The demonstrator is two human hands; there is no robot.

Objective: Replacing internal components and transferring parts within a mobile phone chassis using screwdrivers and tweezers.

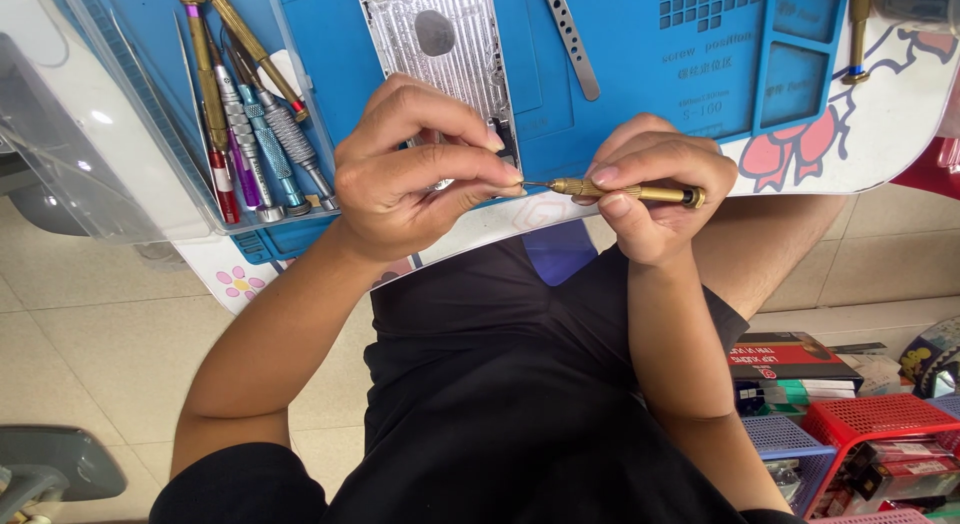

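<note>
Your blue silicone repair mat [640, 54] covers the white table edge in front of you, and the silver, ribbed metal phone back plate [445, 44] lies on it just beyond your knuckles. At the left, a clear plastic tray [120, 134] holds a row of slim precision screwdrivers with gold, purple, blue and red handles [250, 134]; a flat steel pry bar [572, 39] rests to the right of the plate.

Both hands meet over the near edge of the mat. Your right hand [655, 189] is clamped around the slim brass-coloured precision screwdriver [630, 192], held level with its tip pointing left. Your left hand [415, 169] pinches thumb and forefinger together right at that tip; whether a bit or a screw sits between them is too small to tell.

To do this well, I would keep the driver steady and horizontal, and let only the left fingertips work. Stay above the mat rather than the lap, so that anything slipping free is likely to land on blue. Keep the pinch light and square to the shaft.
</note>
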